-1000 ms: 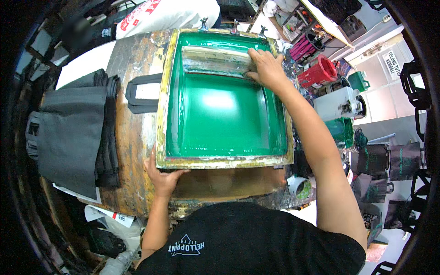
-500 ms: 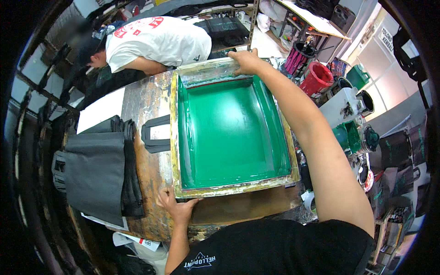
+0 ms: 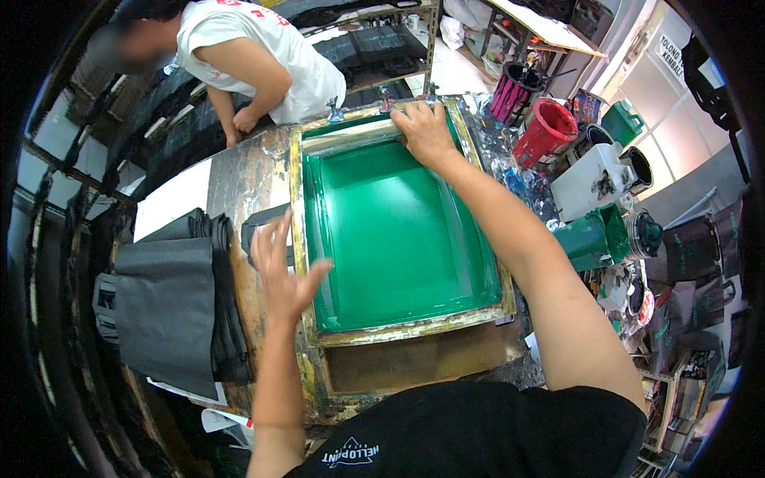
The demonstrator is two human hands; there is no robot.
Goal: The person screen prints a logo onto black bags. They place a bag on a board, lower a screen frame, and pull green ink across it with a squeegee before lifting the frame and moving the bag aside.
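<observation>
A wooden screen-printing frame (image 3: pixel 414 331) lies on the worktable, its mesh (image 3: pixel 390 231) covered with green ink. My right hand (image 3: pixel 428 135) is at the frame's far end, fingers curled over a pale wooden squeegee (image 3: pixel 347 137) that lies across the inside; the fingers' undersides are hidden. My left hand (image 3: pixel 283 267) hovers over the frame's left edge, fingers spread and holding nothing. Beneath it, partly covered by the hand and frame, is the handle of a dark bag (image 3: pixel 253 231).
A stack of dark fabric bags (image 3: pixel 167 303) lies at the table's left. Clamps (image 3: pixel 386 99) stand along the far edge. A red bucket (image 3: pixel 546 131), a green ink container (image 3: pixel 590 239) and a white jug (image 3: pixel 590 183) line the right. Another person (image 3: pixel 263 68) stands at the far left.
My left hand has left the frame's near-left corner and risen over its left edge. My right hand has shifted from the far rim onto the squeegee. Clamps now show; the other person has straightened.
</observation>
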